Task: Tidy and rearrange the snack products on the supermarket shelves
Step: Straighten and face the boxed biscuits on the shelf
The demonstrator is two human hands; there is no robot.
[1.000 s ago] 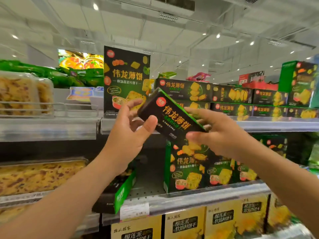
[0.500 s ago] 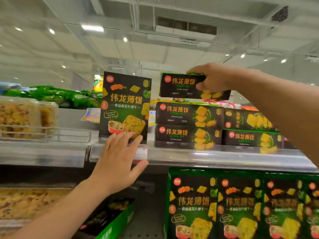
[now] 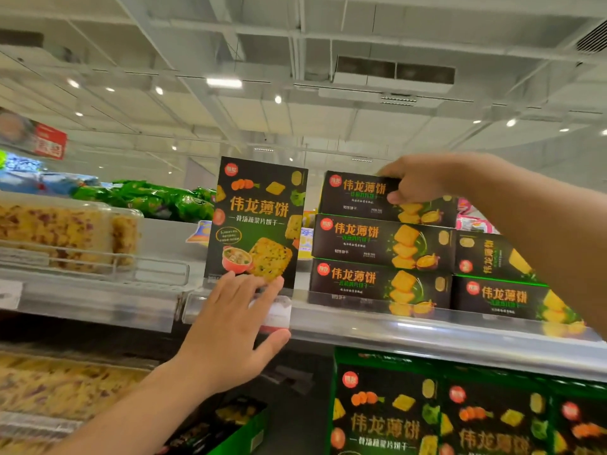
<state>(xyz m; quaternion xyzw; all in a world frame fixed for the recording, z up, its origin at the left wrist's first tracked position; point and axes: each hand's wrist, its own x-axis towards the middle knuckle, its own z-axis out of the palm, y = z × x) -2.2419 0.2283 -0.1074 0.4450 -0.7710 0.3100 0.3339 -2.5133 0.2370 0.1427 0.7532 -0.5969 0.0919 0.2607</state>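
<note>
A flat black cracker box (image 3: 358, 195) lies on top of a stack of two like boxes (image 3: 377, 261) on the upper shelf (image 3: 410, 326). My right hand (image 3: 417, 180) reaches in from the right and grips this top box at its upper front edge, thumb on the face. A tall black cracker box (image 3: 259, 221) stands upright left of the stack. My left hand (image 3: 236, 326) rests with straight fingers against that box's bottom edge and the shelf's price rail.
More black boxes (image 3: 499, 280) lie stacked right of the pile. Clear tubs of yellow snacks (image 3: 62, 231) sit behind a wire rail at left, green bags (image 3: 154, 200) behind. Upright green-and-black boxes (image 3: 427, 412) fill the lower shelf; one tipped box (image 3: 230, 425) lies lower left.
My right hand lifted the box from chest height and set it down on the stack. My left hand let go of it and moved to the upright box's base.
</note>
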